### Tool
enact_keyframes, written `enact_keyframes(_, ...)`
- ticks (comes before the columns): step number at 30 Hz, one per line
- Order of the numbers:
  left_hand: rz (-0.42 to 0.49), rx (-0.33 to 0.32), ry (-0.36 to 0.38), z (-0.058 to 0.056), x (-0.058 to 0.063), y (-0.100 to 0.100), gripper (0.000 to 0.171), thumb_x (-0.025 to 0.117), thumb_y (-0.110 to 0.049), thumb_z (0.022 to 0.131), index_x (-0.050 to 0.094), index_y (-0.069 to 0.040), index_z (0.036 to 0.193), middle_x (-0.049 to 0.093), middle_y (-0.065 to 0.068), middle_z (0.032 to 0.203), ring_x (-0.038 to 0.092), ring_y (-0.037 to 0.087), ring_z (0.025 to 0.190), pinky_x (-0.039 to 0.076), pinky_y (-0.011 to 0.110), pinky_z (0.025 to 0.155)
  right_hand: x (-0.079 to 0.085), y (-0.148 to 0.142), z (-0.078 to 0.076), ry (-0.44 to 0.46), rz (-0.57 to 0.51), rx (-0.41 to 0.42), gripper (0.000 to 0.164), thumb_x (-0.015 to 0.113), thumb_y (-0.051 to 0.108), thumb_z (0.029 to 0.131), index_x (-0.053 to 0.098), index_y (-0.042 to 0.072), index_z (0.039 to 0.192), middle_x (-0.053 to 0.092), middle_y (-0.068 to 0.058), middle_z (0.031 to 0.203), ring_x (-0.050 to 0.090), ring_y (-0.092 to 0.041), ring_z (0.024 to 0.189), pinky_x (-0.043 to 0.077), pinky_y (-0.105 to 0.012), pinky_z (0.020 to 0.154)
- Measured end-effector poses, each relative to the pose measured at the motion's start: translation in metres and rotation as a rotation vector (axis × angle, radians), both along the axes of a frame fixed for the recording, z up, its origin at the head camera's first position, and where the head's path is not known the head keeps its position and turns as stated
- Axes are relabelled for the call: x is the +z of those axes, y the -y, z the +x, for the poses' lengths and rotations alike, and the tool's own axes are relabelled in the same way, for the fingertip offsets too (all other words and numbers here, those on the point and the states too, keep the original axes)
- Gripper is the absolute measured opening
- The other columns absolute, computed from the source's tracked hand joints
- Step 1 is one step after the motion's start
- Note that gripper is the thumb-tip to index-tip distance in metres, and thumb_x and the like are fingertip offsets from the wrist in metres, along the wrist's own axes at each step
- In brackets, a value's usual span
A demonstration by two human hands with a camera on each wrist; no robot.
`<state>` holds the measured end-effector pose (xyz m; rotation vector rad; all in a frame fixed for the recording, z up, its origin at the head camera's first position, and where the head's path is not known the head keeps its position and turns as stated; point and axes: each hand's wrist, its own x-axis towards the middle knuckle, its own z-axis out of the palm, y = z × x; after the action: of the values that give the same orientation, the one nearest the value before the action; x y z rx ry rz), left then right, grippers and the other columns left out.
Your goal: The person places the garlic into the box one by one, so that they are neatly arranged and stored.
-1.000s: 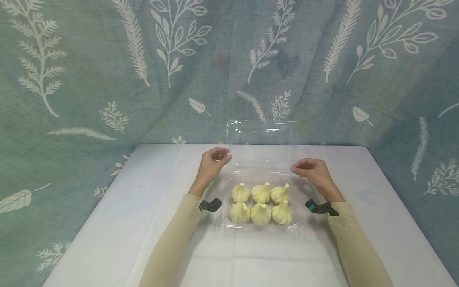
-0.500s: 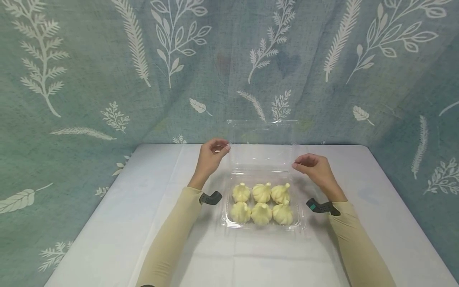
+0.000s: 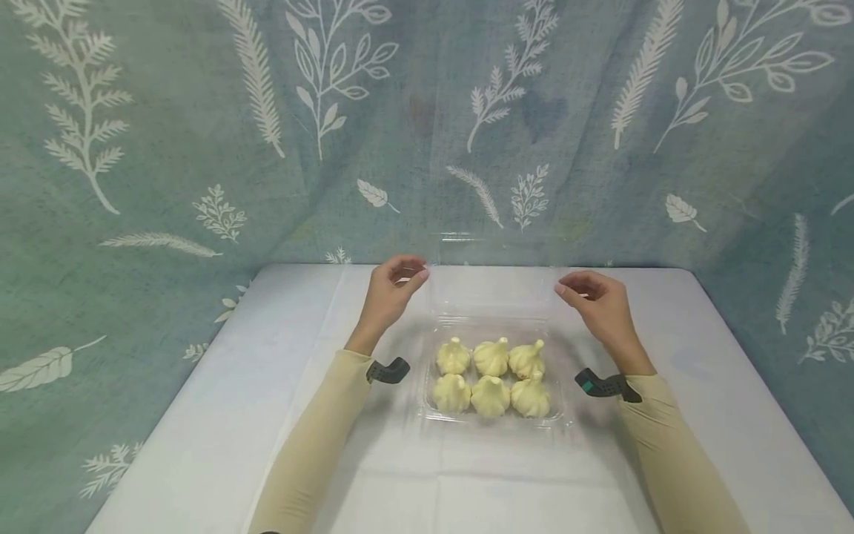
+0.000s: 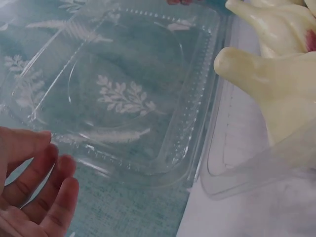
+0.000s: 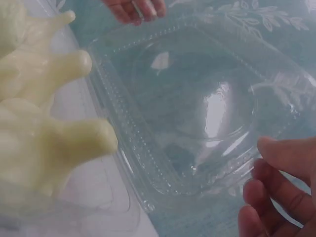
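Observation:
A clear plastic clamshell box (image 3: 430, 417) lies on the table with several pale yellow garlic bulbs (image 3: 490, 396) in two rows. Its transparent lid (image 3: 490, 297) stands raised at the back, beyond the hinge. At the lid's left edge is my left hand (image 3: 395, 288), fingers loosely bent; the left wrist view shows thumb and index fingertips close together beside the rim, contact unclear. On the opposite side, my right hand (image 3: 597, 302) has its thumb and relaxed fingers beside the lid's right edge. A small gap shows between thumb and index in the right wrist view, with nothing seen gripped.
A white cloth covers the table (image 3: 320, 475). Behind it hangs a blue-green leaf-print curtain (image 3: 373, 133), close to the raised lid. Dark wrist-worn devices (image 3: 603, 384) sit at both cuffs, on either side of the box.
Both hands have risen slightly along the lid's sides, and the right hand has shifted outward to the right. The lid's top edge appears lower. The box and garlic bulbs stay put.

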<state>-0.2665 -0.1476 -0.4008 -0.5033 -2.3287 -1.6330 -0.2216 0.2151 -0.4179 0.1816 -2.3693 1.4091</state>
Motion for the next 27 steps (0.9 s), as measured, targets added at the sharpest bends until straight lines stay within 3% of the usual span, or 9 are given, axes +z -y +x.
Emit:
enact_keyframes(6, -0.075, -0.018, -0.039, 0.010, 0.004, 0.007, 0.025, 0.071, -0.025, 0.099, 0.072, -0.008, 0.118, 0.074, 0.011, 0.117, 0.070, 0.023, 0.108, 0.057, 0.030, 0.089, 0.003, -0.008, 0.008, -0.028, 0.018, 0.060, 0.021, 0.076, 0.022, 0.096, 0.076, 0.004, 0.106, 0.075, -0.004, 0.098, 0.065, 0.008, 0.086, 0.053, -0.010, 0.076)
enact_keyframes(12, -0.095, -0.083, -0.048, 0.022, 0.003, 0.015, 0.018, 0.072, -0.021, 0.098, 0.073, -0.008, 0.111, 0.075, 0.011, 0.111, 0.069, 0.011, 0.101, 0.055, 0.022, 0.083, 0.004, -0.011, 0.021, -0.017, 0.041, 0.134, 0.014, 0.076, 0.016, 0.095, 0.077, 0.004, 0.102, 0.076, -0.012, 0.098, 0.066, 0.007, 0.085, 0.056, -0.010, 0.076)
enact_keyframes(21, -0.142, -0.193, -0.133, 0.042, -0.006, 0.029, 0.007, 0.073, -0.010, 0.096, 0.073, -0.010, 0.103, 0.074, 0.007, 0.105, 0.067, 0.008, 0.100, 0.060, 0.026, 0.087, 0.002, -0.015, 0.038, -0.003, 0.027, 0.245, 0.007, 0.080, 0.008, 0.090, 0.078, 0.005, 0.096, 0.077, -0.009, 0.095, 0.070, 0.001, 0.082, 0.059, -0.015, 0.073)
enact_keyframes(27, -0.197, -0.264, -0.147, 0.054, -0.014, 0.036, 0.011, 0.070, -0.004, 0.097, 0.074, -0.012, 0.103, 0.074, 0.003, 0.106, 0.067, 0.011, 0.103, 0.061, 0.028, 0.086, -0.005, -0.017, 0.048, -0.029, -0.001, 0.302, 0.008, 0.078, -0.003, 0.087, 0.076, 0.002, 0.093, 0.075, -0.009, 0.097, 0.068, 0.005, 0.089, 0.059, -0.014, 0.078)
